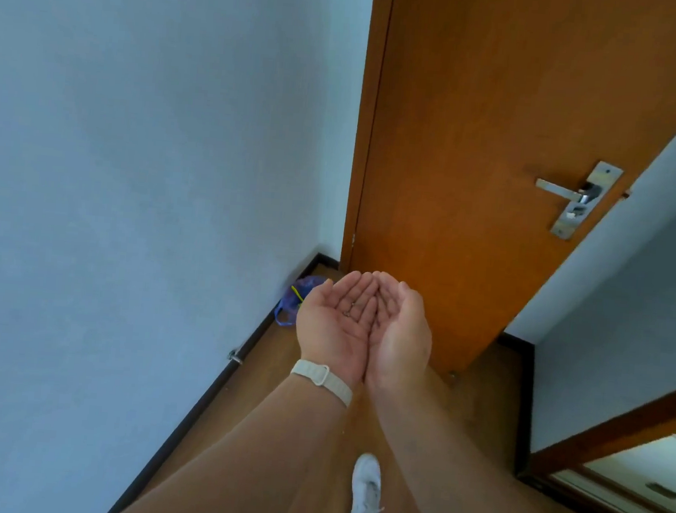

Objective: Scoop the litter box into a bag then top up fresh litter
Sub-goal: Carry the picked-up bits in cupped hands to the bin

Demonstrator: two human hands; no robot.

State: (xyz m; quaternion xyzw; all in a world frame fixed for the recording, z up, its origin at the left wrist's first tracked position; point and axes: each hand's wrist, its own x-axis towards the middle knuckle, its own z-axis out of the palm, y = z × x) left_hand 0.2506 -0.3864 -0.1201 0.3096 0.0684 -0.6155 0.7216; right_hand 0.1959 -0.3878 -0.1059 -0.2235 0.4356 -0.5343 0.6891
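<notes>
Hallway floor holds only a blue bag (pixel 298 299); we cup our left hand (pixel 335 321) and right hand (pixel 399 330) together, palms up, nothing scooped yet

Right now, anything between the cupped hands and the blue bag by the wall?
Head view: no object. The left hand overlaps the blue bag in the image; only bare wood floor shows beside them.

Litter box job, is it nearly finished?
Can't tell; no litter box or scoop is in view. Both hands, left hand and right hand, are cupped together, palms up, holding nothing sizeable. A blue bag lies on the floor by the door. Scooping and topping up aren't shown.
</notes>
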